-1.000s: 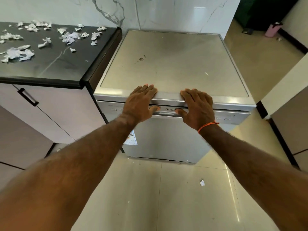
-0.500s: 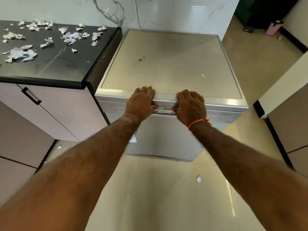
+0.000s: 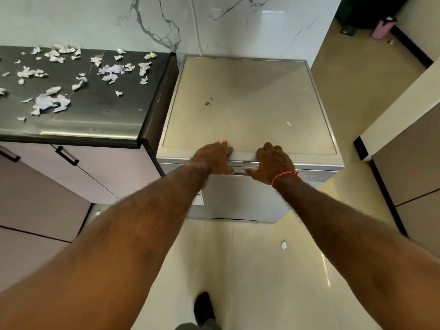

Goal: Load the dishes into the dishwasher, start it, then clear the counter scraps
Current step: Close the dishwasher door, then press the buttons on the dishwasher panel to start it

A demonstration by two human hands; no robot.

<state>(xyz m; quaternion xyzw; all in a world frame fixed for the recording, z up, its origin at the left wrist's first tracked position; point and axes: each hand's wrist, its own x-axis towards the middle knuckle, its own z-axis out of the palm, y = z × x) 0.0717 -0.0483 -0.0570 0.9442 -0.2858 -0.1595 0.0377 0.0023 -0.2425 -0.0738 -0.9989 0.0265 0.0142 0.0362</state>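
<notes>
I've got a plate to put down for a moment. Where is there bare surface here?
Best is the dishwasher top, bare behind both hands apart from small marks. The counter has a bare strip along its front edge and right end. Its back and left are crowded with paper scraps.

Pink bottle (image 3: 383, 28) on floor, far right, by wall

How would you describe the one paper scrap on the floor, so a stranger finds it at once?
Start at the silver dishwasher beside the black counter. On the glossy floor before it, towards its right corner, lies one white paper scrap, lying alone and apart from the many scraps on that counter.
</notes>
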